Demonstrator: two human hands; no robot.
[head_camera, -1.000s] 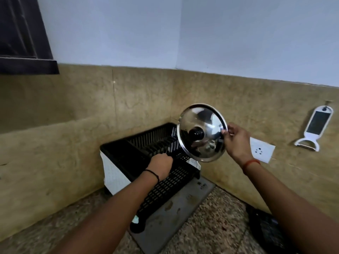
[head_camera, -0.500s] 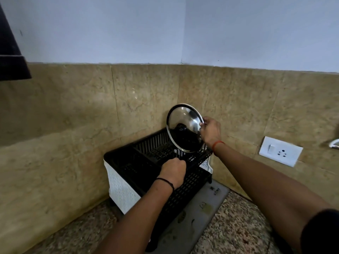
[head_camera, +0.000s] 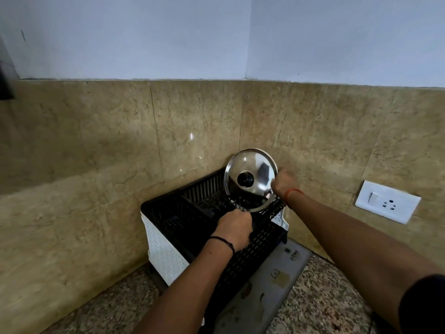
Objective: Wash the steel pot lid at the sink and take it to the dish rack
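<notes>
The steel pot lid [head_camera: 252, 165], shiny with a black knob, stands on edge in the back right of the black dish rack [head_camera: 183, 208]. My right hand [head_camera: 283, 183] grips the lid's right rim. My left hand [head_camera: 234, 225] is curled at the rack's front rail just below the lid's lower edge, and its fingertips are hidden, so what it holds is unclear. The rack has a white perforated side and stands in the corner of the counter.
A grey drip mat [head_camera: 272, 283] lies under the rack on the speckled granite counter [head_camera: 322, 307]. Tan tiled walls meet in the corner behind the rack. A white switch and socket plate [head_camera: 387, 201] is on the right wall.
The lid has gone from held in the air to standing lower in the rack's back right, turned so its knob faces me. My right hand followed it down. The view has shifted left.
</notes>
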